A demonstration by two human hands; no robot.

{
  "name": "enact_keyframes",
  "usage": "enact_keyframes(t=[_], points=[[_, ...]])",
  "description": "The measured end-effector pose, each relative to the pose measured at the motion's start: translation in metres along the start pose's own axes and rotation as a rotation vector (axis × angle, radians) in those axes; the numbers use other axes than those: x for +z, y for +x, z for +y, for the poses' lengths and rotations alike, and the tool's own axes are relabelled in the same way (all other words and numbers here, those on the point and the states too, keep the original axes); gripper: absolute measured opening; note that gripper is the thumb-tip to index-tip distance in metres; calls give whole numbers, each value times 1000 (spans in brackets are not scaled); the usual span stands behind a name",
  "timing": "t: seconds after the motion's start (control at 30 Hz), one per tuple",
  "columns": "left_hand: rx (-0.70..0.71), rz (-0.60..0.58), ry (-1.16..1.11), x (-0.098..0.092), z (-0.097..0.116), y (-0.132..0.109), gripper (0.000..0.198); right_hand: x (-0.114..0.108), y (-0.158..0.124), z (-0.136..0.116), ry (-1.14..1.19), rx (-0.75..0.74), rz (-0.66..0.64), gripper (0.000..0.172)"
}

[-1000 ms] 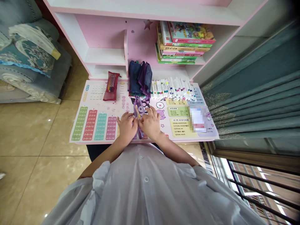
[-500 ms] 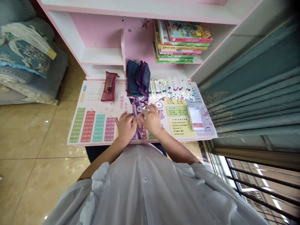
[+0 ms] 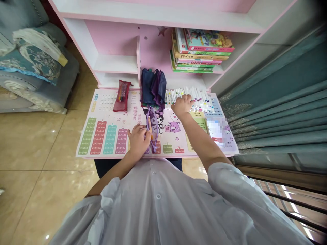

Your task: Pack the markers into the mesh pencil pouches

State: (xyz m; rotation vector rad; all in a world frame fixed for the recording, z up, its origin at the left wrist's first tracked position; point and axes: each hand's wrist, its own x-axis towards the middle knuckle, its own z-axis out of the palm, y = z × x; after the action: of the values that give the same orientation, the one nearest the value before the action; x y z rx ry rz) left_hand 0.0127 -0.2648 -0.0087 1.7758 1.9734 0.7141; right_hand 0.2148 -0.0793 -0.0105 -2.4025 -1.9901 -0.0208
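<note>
A narrow purple see-through zip pencil pouch (image 3: pixel 154 124) lies upright along the desk's front middle, its mouth parted. Something slim and orange shows inside it. My left hand (image 3: pixel 138 140) pinches the pouch's left edge between thumb and fingers. Farther out, my right hand (image 3: pixel 183 104) is over the row of white markers (image 3: pixel 201 99), its fingers bent and slightly apart at their near ends. No marker shows lifted in it. The markers lie side by side with coloured bands at their ends.
Dark blue and purple mesh pouches (image 3: pixel 153 86) are stacked behind the purple one. A filled red pouch (image 3: pixel 122 96) lies to the left. Books (image 3: pixel 199 56) are piled on the shelf. A blurred phone-like object (image 3: pixel 217 132) rests at the right. The desk mat (image 3: pixel 102 112) has printed tables.
My right hand has left the purple pouch and moved forward and right to the markers. My left hand stays at the pouch. The view has shifted slightly.
</note>
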Motion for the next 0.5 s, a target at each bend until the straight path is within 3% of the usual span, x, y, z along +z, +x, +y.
enact_keyframes(t=[0.5], points=[[19,11,0,1,-3,-1,25,3,15,-14,-151,22,-57,47]])
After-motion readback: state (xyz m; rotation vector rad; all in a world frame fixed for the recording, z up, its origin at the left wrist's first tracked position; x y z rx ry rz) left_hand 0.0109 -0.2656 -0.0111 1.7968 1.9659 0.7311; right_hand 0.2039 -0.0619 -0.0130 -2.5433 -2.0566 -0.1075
